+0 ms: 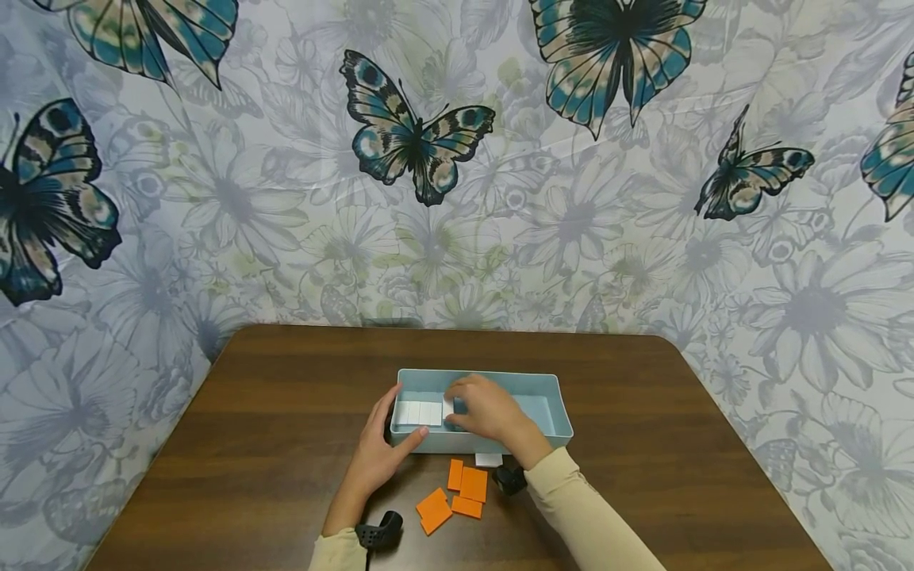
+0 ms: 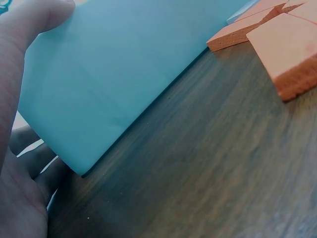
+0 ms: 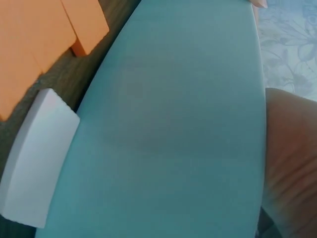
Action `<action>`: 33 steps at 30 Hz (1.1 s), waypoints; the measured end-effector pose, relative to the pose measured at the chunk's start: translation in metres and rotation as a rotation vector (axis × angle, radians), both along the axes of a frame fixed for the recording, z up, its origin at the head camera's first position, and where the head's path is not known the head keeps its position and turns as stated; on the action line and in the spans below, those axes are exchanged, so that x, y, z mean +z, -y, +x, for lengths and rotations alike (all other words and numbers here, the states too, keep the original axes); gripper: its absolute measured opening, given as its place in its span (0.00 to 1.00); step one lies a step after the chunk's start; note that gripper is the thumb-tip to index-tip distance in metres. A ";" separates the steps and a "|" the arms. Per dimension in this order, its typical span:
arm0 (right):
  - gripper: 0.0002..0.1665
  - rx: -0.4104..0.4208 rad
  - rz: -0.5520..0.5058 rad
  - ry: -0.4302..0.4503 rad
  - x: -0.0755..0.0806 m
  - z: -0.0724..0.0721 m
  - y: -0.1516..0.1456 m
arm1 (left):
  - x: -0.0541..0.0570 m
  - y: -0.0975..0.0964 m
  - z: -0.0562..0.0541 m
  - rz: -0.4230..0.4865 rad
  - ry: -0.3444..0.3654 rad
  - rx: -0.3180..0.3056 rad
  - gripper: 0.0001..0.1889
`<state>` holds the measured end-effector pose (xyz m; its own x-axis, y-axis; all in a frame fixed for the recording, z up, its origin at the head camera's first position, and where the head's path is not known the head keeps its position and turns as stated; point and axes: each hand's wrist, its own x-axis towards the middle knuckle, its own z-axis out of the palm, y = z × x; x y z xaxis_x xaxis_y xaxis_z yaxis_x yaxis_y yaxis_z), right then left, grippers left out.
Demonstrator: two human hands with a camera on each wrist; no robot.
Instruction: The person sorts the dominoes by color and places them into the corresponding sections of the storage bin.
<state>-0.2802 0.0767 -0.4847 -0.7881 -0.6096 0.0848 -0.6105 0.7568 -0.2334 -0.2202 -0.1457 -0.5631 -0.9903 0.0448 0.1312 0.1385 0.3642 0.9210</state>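
In the right-wrist view, the wall of the pale blue rectangular box [image 1: 481,444] hides the fingers of the right hand [image 1: 489,408]; from the head, they partly cover a small white rectangular block [image 1: 448,408]. The left-wrist picture's edges cut off flat orange rectangular blocks [image 2: 292,54] and part of the left hand [image 1: 383,452].

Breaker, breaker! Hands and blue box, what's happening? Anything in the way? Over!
Left hand gripping blue box by its left end. Right hand inside, pinching white block. Orange blocks out front, seemingly not in the way. Over.
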 end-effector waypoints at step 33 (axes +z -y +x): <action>0.20 -0.093 0.181 -0.024 -0.004 -0.004 0.017 | 0.002 0.000 0.000 0.010 0.003 -0.001 0.47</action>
<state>-0.2838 0.0599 -0.4889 -0.8406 -0.5416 -0.0006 -0.5401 0.8383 -0.0746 -0.2200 -0.1460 -0.5609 -0.9907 0.0449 0.1284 0.1359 0.3552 0.9249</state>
